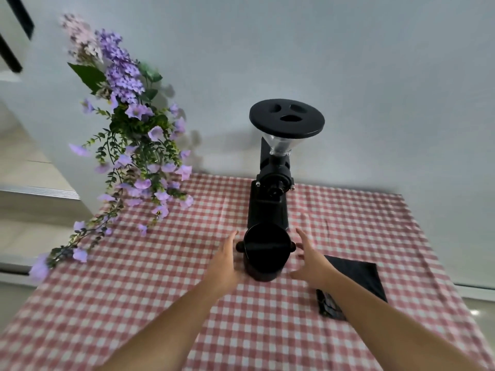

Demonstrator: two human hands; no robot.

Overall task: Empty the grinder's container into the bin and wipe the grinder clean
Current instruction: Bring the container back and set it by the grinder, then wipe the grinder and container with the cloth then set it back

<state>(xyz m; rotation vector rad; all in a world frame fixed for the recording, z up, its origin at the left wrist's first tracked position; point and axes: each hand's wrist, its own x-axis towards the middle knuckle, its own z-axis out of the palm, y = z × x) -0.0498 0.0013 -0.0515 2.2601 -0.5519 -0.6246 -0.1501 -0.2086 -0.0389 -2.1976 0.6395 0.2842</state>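
A black cylindrical container (266,252) stands upright at the centre of the frame, directly in front of the black grinder's (270,188) base; its inside is too dark to tell whether anything lies in it, though a bar crosses its mouth. The left hand (224,259) is flat and open against the container's left side, apparently touching it, while the right hand (310,259) is spread open just beside the right side, fingers apart, with a small gap showing; neither has closed on it. The grinder carries a clear funnel hopper (280,145) under a round black lid (286,118), and the hopper looks empty. A folded black cloth (359,277) lies at the right of centre, beneath the right forearm. All rests on a red-and-white checked tablecloth (160,277). Purple flowers (128,124) trail down at the upper left, against a pale grey wall (375,62).
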